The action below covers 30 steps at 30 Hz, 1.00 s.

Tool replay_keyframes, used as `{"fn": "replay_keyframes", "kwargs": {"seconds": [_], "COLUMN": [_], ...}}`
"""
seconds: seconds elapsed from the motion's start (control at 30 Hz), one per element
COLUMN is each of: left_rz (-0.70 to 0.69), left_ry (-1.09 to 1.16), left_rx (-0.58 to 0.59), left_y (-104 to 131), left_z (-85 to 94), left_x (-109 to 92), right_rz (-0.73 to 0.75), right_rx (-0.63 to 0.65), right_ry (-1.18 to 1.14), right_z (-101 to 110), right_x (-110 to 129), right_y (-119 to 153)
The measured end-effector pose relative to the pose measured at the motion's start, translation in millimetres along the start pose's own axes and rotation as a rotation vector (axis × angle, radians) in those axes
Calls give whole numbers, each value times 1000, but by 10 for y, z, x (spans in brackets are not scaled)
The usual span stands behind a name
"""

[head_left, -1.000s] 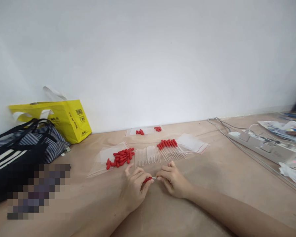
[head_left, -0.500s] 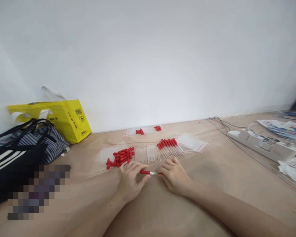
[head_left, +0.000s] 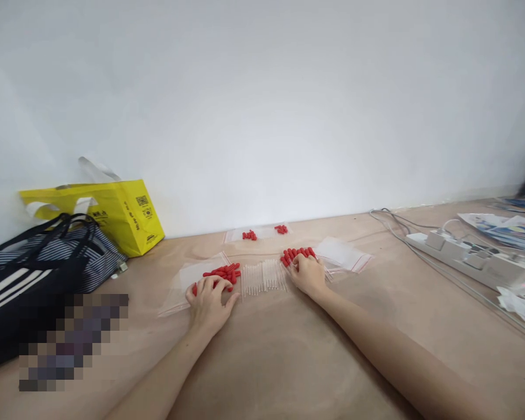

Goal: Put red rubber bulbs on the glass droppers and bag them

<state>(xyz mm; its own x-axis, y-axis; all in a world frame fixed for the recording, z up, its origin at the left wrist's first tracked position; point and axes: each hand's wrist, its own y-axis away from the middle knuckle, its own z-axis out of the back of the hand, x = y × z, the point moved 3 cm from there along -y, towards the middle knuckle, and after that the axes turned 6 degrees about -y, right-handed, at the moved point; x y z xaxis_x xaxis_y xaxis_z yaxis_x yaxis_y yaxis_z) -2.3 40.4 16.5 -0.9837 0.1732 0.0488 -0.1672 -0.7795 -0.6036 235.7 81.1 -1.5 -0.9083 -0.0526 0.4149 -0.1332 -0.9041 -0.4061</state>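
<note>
My left hand [head_left: 210,302] lies over a pile of red rubber bulbs [head_left: 222,272] on a clear plastic bag. Its fingers are bent and apart, the thumb stretched out to the right, and part of the pile is hidden under it. My right hand [head_left: 308,275] is closed at a row of droppers [head_left: 298,253], glass tubes with red bulbs on their ends. The fingertips pinch a dropper among them, though the hand covers most of its tube. Between both hands lie several bare glass tubes [head_left: 262,276], side by side.
Further back, small red bulbs [head_left: 281,229] lie on another clear bag. An empty-looking zip bag [head_left: 339,254] is right of the droppers. A power strip [head_left: 468,254] with cables and a crumpled tissue [head_left: 520,304] stand right. Left are a yellow bag [head_left: 131,219] and a black bag [head_left: 30,303].
The hands have moved apart: the left to the red bulb pile, the right to the dropper row. The dropper that was between them in front of the tubes has left that spot.
</note>
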Motion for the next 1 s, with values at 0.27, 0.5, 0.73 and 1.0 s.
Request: {"fn": "replay_keyframes", "kwargs": {"seconds": [0.27,0.5,0.73,1.0], "left_rz": [36,34,14,2], "left_ry": [-25,-60,-116,-145], "left_rx": [22,-17,-43,-143], "left_y": [-8,-8,-68,-57], "left_z": [-10,-3,-38,73], "left_x": [4,11,36,12], "right_rz": [-28,52,25,24], "right_rx": [-11,69,169,250], "right_ry": [29,77,197,250], "right_z": [0,51,45,-12], "right_x": [5,146,233,308], "right_y": [11,115,107,76]}}
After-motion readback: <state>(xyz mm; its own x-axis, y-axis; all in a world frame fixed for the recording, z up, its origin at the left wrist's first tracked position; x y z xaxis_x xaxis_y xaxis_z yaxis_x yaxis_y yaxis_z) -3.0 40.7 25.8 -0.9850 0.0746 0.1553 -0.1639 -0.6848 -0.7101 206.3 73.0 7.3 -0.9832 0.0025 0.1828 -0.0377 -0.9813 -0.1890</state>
